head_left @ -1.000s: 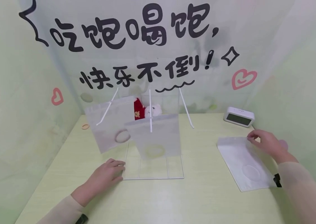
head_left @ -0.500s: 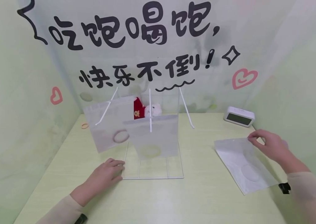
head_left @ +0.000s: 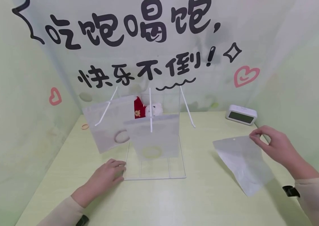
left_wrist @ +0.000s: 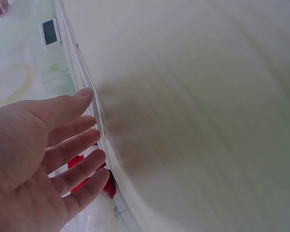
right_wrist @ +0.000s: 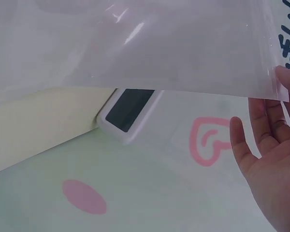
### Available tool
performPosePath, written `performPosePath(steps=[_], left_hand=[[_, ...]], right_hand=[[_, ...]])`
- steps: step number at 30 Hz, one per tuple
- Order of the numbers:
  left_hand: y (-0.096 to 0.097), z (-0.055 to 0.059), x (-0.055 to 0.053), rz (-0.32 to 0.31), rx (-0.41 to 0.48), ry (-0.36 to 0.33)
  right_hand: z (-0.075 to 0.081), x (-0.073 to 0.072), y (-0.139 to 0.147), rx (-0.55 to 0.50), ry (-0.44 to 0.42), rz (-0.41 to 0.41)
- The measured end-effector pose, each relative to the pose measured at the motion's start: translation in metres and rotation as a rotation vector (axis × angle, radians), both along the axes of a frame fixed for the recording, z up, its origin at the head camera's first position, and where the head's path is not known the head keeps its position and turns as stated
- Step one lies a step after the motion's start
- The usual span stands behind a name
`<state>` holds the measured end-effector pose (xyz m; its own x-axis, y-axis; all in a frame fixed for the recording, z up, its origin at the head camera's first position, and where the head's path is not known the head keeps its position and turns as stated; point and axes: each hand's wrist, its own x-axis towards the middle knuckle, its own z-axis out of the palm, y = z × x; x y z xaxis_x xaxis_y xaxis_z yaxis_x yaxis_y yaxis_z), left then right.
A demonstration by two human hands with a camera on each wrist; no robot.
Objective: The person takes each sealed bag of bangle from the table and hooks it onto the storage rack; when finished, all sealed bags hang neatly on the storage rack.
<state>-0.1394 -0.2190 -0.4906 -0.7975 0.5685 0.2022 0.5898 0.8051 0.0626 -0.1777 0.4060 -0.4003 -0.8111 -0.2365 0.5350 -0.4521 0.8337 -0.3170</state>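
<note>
My right hand (head_left: 280, 149) pinches the top corner of a translucent plastic bag (head_left: 245, 164), which has a small punched hole at its top edge. The bag hangs tilted above the table at the right. In the right wrist view the thumb holds the bag's corner against the fingers. My left hand (head_left: 100, 180) rests at the left side of the white wire rack's base (head_left: 155, 178), fingers relaxed. On the rack's left hook hangs a bag with a mauve ring (head_left: 108, 124); from the middle hook hangs a bag with a yellow ring (head_left: 159, 136). The right hook (head_left: 187, 108) holds nothing.
Behind the rack sits a white plush toy (head_left: 155, 110) beside something red (head_left: 139, 108). A white digital clock (head_left: 241, 115) stands at the back right. A small orange ring (head_left: 85, 126) lies at the back left. Printed cloth walls surround the table (head_left: 162, 204).
My right hand has lifted the bag from lying on the table, so it now hangs from its corner. The left hand has stayed at the rack. The head view has tilted slightly.
</note>
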Motion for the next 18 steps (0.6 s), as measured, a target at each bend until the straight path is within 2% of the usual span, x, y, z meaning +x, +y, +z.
performPosePath(steps=[3, 12, 18], left_hand=[[0.000, 0.001, 0.000, -0.003, -0.001, -0.003], [-0.001, 0.001, -0.001, 0.009, -0.007, -0.018], [-0.001, -0.001, 0.000, 0.011, -0.005, -0.018]], right_hand=[[0.008, 0.003, -0.008, -0.032, 0.034, 0.026], [0.033, 0.013, -0.037, -0.044, 0.113, 0.099], [0.040, 0.017, -0.059, -0.089, 0.179, 0.242]])
